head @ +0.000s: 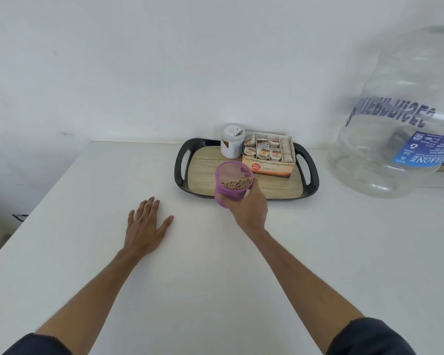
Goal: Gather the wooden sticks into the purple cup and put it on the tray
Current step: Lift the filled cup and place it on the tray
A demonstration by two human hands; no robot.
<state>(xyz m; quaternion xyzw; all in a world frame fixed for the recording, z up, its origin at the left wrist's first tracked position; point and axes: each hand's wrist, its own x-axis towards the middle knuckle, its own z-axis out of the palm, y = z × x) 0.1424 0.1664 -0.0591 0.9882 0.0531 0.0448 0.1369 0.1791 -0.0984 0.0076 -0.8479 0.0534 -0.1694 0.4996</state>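
Note:
My right hand (249, 208) grips a translucent purple cup (231, 184) from below and behind. The cup tilts toward me and holds a bunch of wooden sticks (237, 183), whose ends show inside the rim. It hangs over the near edge of a black tray (181, 162) that has a wood-look floor. My left hand (145, 226) lies flat on the white table with the fingers spread, well left of the tray, holding nothing.
On the tray's far side stand a white lidded jar (231, 140) and an open box of tea bags (268, 156). A large clear water bottle (400, 116) looms at the right. The table's left edge (49, 188) drops off beside a white wall.

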